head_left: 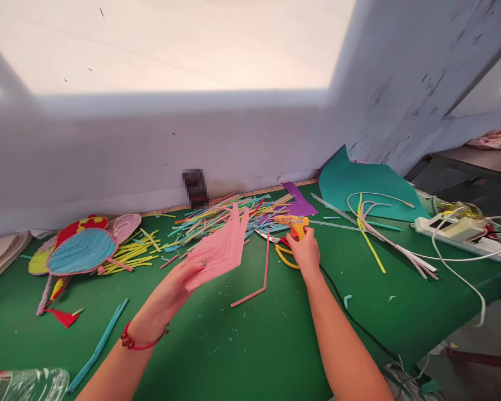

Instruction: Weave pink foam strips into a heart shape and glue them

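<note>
Ridged matt pink panel (222, 246), smooth plastic glue gun (299, 225), clear plastic bottle (37, 384) — glossy, crinkled

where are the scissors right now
In the head view, the scissors lie on the green table, slightly right of centre, beside the right hand and between the glue gun and the bent pink strip.

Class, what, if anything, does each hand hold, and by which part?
The left hand grips the pink strip panel by its lower-left end; the right hand holds the yellow glue gun by its handle.
</note>
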Tool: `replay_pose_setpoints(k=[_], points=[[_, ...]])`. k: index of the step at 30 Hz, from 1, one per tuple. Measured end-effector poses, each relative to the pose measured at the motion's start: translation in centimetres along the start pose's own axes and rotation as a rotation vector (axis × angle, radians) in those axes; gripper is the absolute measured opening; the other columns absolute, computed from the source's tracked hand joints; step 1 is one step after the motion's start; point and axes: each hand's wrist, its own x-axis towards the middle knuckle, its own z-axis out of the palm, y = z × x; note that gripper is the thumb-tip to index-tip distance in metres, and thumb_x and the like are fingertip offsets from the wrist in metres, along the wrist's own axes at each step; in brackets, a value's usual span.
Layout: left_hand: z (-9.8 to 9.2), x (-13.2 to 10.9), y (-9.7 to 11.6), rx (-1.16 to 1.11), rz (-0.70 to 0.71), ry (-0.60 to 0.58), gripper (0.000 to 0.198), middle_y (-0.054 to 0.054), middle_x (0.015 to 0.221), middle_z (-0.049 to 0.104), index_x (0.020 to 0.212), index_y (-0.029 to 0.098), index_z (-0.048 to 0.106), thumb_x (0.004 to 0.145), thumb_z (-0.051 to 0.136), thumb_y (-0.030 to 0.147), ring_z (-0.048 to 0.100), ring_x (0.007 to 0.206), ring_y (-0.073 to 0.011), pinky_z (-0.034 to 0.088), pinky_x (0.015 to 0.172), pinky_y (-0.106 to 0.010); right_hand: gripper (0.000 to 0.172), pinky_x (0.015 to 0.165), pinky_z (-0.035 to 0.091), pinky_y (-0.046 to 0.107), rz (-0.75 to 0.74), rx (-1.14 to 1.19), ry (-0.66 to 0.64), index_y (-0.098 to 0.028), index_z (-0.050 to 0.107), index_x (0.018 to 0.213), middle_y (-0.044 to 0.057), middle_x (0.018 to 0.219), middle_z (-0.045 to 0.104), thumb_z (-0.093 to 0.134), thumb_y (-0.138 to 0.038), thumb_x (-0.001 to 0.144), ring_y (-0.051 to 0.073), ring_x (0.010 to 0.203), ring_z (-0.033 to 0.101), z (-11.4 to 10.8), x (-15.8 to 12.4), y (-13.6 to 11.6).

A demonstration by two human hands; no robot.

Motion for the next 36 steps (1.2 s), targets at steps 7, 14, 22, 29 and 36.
replay_pose_setpoints(k=[7,14,22,29,36], points=[[-1.2,1.4,-0.8,0.215,-0.021,-0.174,0.023,-0.009,0.09,0.076,0.082,0.017,0.077,0.066,0.078,0.032,0.066,0.079,-0.0208,0.049,0.072,-0.026,0.049,0.09,0.041,0.045,0.068,-0.115,0.018,-0.01,0.053,0.113,0.025,0.118,0.057,0.063,-0.04,0.077,0.037,0.114,0.052,0.2,1.8,2.5],[-2.9,3.4,-2.4,0.258,-0.075,-0.21,0.025,-0.01,0.1,0.075,0.088,0.015,0.077,0.069,0.076,0.031,0.068,0.083,-0.0204,0.05,0.075,-0.025,0.046,0.09,0.041,0.046,0.02,-0.136,0.036,-0.011,0.052,0.12,0.022,0.126,0.051,0.055,-0.039,0.084,0.037,0.119,0.048,0.0,1.1,1.8],[-3.1,4.2,-2.9,0.299,-0.156,-0.26,0.031,-0.007,0.107,0.074,0.089,0.02,0.077,0.062,0.079,0.035,0.066,0.102,-0.0271,0.049,0.091,-0.033,0.017,0.084,0.042,0.036,-0.128,-0.078,-0.071,-0.019,0.061,0.092,0.011,0.107,0.062,0.05,-0.029,0.084,0.026,0.101,0.058,-0.7,0.2,0.7],[-4.2,5.0,-3.4,0.28,-0.116,-0.317,0.038,-0.009,0.113,0.071,0.099,0.018,0.075,0.066,0.076,0.036,0.065,0.105,-0.0286,0.05,0.092,-0.036,0.013,0.067,0.045,0.03,-0.207,0.014,-0.293,-0.02,0.062,0.077,0.005,0.079,0.067,0.055,-0.031,0.078,0.02,0.074,0.062,-0.9,-0.2,1.2],[-4.5,5.5,-4.1,0.279,-0.078,-0.283,0.04,-0.007,0.121,0.067,0.102,0.021,0.074,0.065,0.077,0.035,0.062,0.112,-0.0294,0.047,0.1,-0.039,0.016,0.064,0.045,0.027,-0.362,0.08,-0.521,-0.019,0.067,0.087,0.0,0.075,0.064,0.061,-0.028,0.075,0.015,0.069,0.059,-0.1,-1.7,0.4]])
